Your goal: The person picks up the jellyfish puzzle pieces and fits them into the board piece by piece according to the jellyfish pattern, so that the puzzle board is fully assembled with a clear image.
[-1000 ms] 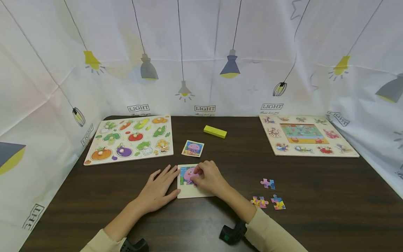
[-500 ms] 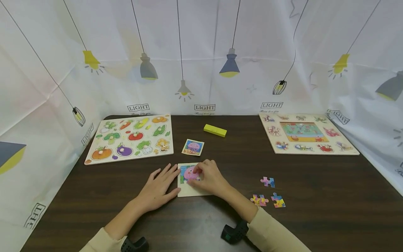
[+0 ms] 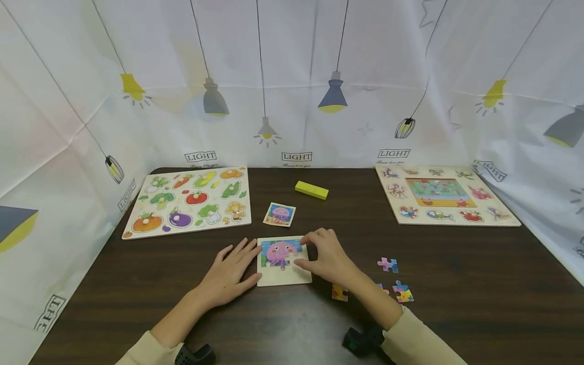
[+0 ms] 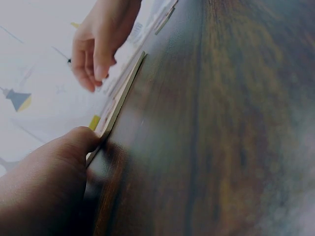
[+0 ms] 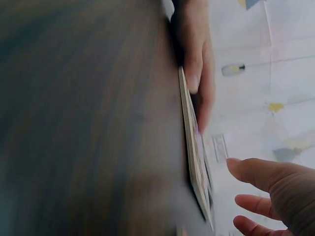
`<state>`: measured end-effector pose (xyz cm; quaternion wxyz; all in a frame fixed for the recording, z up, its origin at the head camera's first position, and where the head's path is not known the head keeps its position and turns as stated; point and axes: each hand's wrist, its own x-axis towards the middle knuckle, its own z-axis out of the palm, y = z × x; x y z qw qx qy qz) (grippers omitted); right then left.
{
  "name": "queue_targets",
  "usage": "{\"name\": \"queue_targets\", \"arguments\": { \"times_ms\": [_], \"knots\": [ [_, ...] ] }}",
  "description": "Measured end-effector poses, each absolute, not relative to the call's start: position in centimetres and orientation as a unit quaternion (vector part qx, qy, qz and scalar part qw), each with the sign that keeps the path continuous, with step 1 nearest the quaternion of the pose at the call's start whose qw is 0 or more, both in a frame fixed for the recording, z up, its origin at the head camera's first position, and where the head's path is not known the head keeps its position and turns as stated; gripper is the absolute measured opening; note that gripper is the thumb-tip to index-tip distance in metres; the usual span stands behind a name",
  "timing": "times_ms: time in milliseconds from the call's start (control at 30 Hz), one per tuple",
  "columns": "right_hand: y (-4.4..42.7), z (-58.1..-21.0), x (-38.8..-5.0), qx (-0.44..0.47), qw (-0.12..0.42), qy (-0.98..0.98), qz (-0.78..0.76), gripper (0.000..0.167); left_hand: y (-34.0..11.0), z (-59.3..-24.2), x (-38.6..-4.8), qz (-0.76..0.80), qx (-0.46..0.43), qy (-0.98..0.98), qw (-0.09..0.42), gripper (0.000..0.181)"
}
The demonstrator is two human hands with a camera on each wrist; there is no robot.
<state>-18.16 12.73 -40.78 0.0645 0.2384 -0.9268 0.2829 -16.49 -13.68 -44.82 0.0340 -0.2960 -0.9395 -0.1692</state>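
Observation:
A small wooden jigsaw tray [image 3: 278, 278] lies flat in the head view, with a pink octopus picture [image 3: 279, 250] partly assembled in it; bare wood shows at its lower right. My left hand [image 3: 230, 279] rests at the tray's left edge, fingers spread and thumb touching its side. Over the right edge hovers my right hand [image 3: 330, 258], thumb and fingers parted with nothing between them in the right wrist view. Loose jigsaw pieces lie to the right: a pink-and-blue one [image 3: 387, 264], a yellow-and-blue one [image 3: 403, 291], a yellow one [image 3: 339, 292], another mostly hidden by the right forearm.
Behind the tray lie an octopus picture card [image 3: 279, 214] and a yellow block [image 3: 312, 190]. A vegetable puzzle board [image 3: 214, 201] stands back left, a sea-animal board [image 3: 412, 188] back right. A printed white curtain [image 3: 292, 76] encloses the dark table [image 3: 283, 329].
My right hand has let go of a piece in the tray and moved right, uncovering the octopus picture. The left hand has stayed in place.

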Motion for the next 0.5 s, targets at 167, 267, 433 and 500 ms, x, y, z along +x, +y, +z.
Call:
{"name": "queue_targets", "arguments": {
  "times_ms": [167, 267, 433, 500],
  "knots": [
    [15.2, -40.5, -17.8, 0.213, 0.078, -0.934, 0.275, 0.037, -13.7, -44.9, -16.4, -0.170, -0.297, -0.939, 0.041, 0.065],
    [16.8, -40.5, -17.4, 0.195, 0.089, -0.939, 0.270, 0.038, -13.7, -44.9, -16.4, -0.172, -0.298, -0.938, 0.041, 0.064],
    [19.4, -40.6, -16.8, 0.171, 0.095, -0.945, 0.262, 0.038, -13.7, -44.9, -16.4, -0.171, -0.299, -0.938, 0.042, 0.064],
    [20.5, -40.6, -16.6, 0.167, 0.094, -0.946, 0.261, 0.038, -13.7, -44.9, -16.4, -0.171, -0.299, -0.938, 0.043, 0.064]
  ]
}}
